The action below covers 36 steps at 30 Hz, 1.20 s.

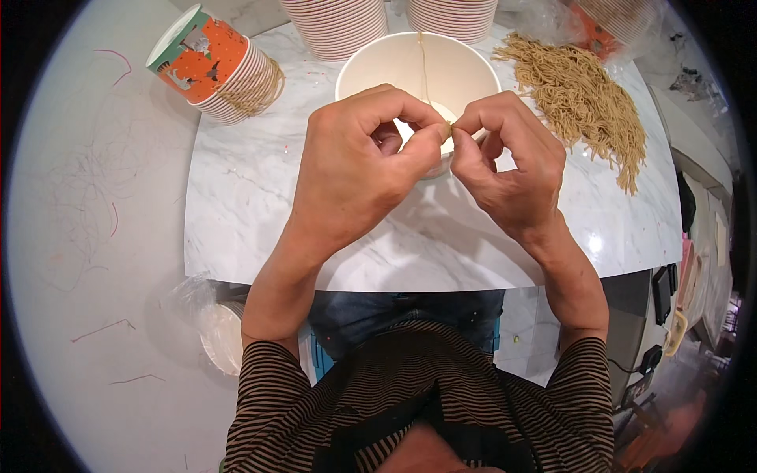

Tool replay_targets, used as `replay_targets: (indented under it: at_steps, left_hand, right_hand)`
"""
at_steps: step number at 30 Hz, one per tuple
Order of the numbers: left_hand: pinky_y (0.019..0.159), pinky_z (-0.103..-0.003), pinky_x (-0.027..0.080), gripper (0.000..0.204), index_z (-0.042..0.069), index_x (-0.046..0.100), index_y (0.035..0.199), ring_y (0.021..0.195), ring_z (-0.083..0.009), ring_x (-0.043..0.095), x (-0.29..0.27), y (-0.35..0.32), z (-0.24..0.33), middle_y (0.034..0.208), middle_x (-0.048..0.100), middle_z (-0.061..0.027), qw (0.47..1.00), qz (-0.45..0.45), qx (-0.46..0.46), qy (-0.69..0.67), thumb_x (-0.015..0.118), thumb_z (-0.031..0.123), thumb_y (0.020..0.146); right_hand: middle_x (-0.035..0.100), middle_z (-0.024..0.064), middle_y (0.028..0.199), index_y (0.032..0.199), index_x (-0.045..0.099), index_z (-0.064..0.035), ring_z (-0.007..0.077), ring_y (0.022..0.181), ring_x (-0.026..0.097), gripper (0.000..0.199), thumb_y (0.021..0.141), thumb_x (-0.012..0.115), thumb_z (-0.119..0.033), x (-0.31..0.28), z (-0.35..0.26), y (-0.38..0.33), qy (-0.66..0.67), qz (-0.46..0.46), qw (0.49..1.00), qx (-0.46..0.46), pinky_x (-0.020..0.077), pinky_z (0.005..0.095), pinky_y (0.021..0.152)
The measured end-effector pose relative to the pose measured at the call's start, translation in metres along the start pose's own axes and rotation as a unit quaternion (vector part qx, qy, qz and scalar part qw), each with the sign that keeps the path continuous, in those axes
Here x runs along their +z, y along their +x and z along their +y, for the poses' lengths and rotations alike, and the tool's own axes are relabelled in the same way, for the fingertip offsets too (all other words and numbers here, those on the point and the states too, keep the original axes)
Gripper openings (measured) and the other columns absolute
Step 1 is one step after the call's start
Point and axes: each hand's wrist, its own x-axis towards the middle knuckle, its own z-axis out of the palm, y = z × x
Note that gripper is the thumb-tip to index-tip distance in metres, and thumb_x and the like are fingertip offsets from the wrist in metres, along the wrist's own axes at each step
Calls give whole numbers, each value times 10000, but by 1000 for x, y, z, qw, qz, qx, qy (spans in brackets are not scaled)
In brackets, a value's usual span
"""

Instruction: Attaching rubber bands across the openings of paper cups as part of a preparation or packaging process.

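Note:
A white paper bucket (pixel 371 72) stands at the far middle of the marble-patterned table, in front of me. A thin tan string (pixel 424 67) comes over its far rim and runs down across its opening towards my fingers. Above the bucket's near side, my left hand (pixel 359 162) pinches the string between thumb and forefinger. Close against it, my right hand (pixel 516 162) also pinches the string, fingertips nearly touching the left ones. Both hands hide the near rim and part of the string.
Tan cut strings (pixel 587 102) lie in a heap at the right. An orange and green patterned bucket stack (pixel 201 59) leans at the left, with tan string loops (pixel 256 87) around it. More white bucket stacks (pixel 335 27) stand at the back. The table (pixel 441 264) ends just before my body.

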Motion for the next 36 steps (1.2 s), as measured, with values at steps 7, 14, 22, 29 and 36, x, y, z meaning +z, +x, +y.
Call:
replay_targets:
  at_steps: [7, 14, 22, 29, 36]
  left_hand:
    - [596, -182, 407, 83, -12, 736, 916, 663, -4, 531, -3, -2, 1, 741, 648, 46, 999, -7, -30, -17, 715, 68, 908]
    - [607, -176, 422, 91, -19, 727, 948, 685, 1, 542, -6, -3, 0, 778, 656, 43, 999, -18, -47, -15, 717, 67, 922]
    - [692, -188, 527, 130, -50, 724, 1032, 779, -58, 693, -11, 1, -3, 903, 760, -50, 995, -89, -16, -32, 699, 32, 936]
    - [585, -268, 500, 154, -19, 745, 920, 613, -87, 602, -4, 2, -8, 737, 724, -63, 998, -47, -9, -31, 732, 126, 870]
    - [656, -180, 507, 90, -54, 709, 980, 735, -40, 663, -11, 3, -1, 844, 750, -43, 998, -64, -19, -22, 681, 9, 923]
  right_hand:
    - [666, 53, 891, 914, 631, -12, 77, 623, 557, 195, 797, 708, 124, -6, -2, 0, 57, -47, 997, 21, 442, 227, 531]
    - [684, 42, 907, 919, 652, -13, 91, 628, 591, 157, 818, 747, 60, -8, 12, 0, 117, -60, 991, 39, 481, 234, 549]
    - [677, 30, 905, 928, 653, -6, 74, 672, 588, 120, 854, 725, 54, -6, 14, -3, 168, -60, 980, 90, 484, 230, 576]
    - [674, 20, 907, 919, 652, -14, 74, 671, 586, 129, 841, 727, 56, -5, 12, -2, 153, -71, 982, 84, 484, 229, 580]
    - [671, 14, 893, 929, 651, -16, 61, 663, 578, 112, 862, 724, 35, -5, 16, -4, 171, -65, 977, 109, 473, 221, 579]
